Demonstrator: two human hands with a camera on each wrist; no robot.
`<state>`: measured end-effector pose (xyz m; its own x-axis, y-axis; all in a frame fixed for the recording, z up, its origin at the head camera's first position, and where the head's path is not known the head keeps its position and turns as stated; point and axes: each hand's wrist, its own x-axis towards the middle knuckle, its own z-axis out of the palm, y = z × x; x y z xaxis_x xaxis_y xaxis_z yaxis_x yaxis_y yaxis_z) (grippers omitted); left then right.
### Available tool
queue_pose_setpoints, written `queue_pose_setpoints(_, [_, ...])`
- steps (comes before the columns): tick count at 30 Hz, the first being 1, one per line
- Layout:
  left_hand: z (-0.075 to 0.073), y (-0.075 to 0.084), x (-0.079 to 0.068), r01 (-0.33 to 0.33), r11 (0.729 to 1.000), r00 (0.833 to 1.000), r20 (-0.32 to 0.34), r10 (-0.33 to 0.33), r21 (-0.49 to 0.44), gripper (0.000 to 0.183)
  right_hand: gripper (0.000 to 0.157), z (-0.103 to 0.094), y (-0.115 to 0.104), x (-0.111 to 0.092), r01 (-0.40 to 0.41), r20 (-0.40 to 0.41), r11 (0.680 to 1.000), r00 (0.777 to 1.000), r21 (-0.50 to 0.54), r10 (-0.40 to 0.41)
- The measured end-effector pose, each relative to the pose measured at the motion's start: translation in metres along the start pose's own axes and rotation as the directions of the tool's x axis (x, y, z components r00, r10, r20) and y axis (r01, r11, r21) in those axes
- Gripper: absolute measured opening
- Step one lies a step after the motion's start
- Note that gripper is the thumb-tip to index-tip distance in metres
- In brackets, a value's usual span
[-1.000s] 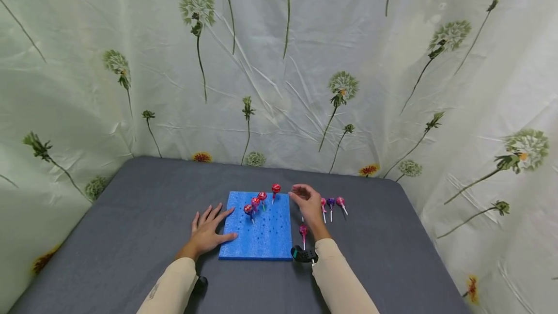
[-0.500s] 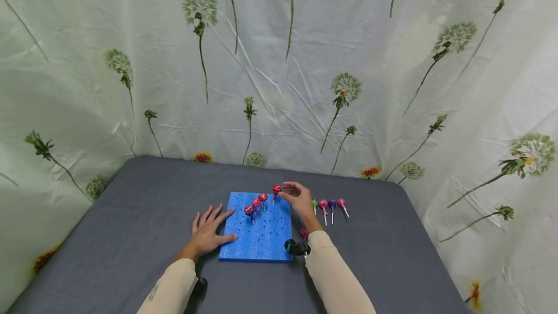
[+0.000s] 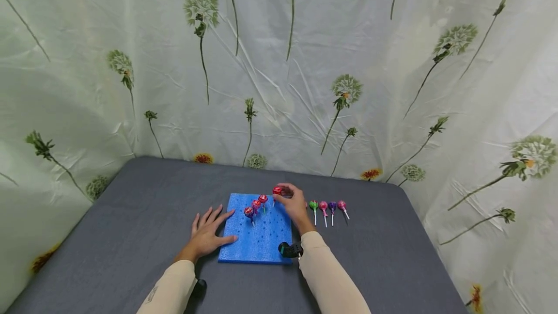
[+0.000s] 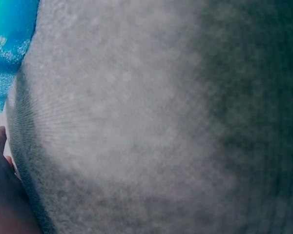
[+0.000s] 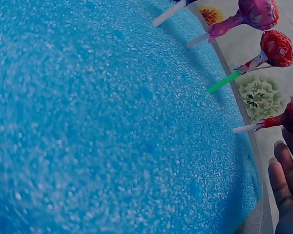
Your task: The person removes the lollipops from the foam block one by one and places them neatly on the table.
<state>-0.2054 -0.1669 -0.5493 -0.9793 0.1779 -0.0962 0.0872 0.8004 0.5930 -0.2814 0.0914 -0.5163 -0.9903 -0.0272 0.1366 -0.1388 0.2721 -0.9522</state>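
My right hand [image 3: 294,206] pinches the wrapped head of a red lollipop [image 5: 276,121] between thumb and fingers. Its white stick stands in the blue foam board [image 3: 257,251] near the far right corner. Left of it, in a slanting row, three more lollipops stick up from the board: a red one on a green stick [image 5: 278,48], a pink one [image 5: 256,13] and a dark blue and red one [image 3: 249,211]. My left hand [image 3: 207,234] lies spread at the board's left edge, with thumb and forefinger on it. The left wrist view catches only part of that hand [image 4: 7,195].
On the grey table [image 3: 370,265], right of the board, lies a row of loose lollipops: green [image 3: 313,205], pink [image 3: 323,205], purple [image 3: 333,206] and another pink [image 3: 342,205]. Small holes dot the board. A dandelion-print curtain [image 3: 270,71] hangs behind the table.
My right hand has moved left from beside the board to the red lollipop and taken hold of its head. The green loose lollipop has come into sight. My left hand has stayed still.
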Motion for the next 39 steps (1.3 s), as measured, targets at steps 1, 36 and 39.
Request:
queue_pose_setpoints(1, [0.0002, -0.0001, 0.0000, 0.001, 1.000, 1.000, -0.001, -0.001, 0.001, 0.085, 0.029, 0.0010, 0.0000, 0.0004, -0.002, -0.001, 1.000, 1.000, 0.005, 0.002])
queue_pose_setpoints(36, [0.0003, 0.0017, -0.0025, 0.012, 1.000, 1.000, -0.008, -0.012, -0.005, 0.084, 0.026, -0.0014, -0.0063, -0.0042, 0.054, 0.033, 0.997, 0.998, -0.051, -0.052])
queue_pose_setpoints(39, [0.0001, 0.0016, -0.0021, 0.012, 1.000, 1.000, -0.013, -0.012, -0.007, 0.084, 0.025, -0.0017, -0.0075, -0.0033, 0.070, 0.031, 0.995, 0.997, -0.067, -0.068])
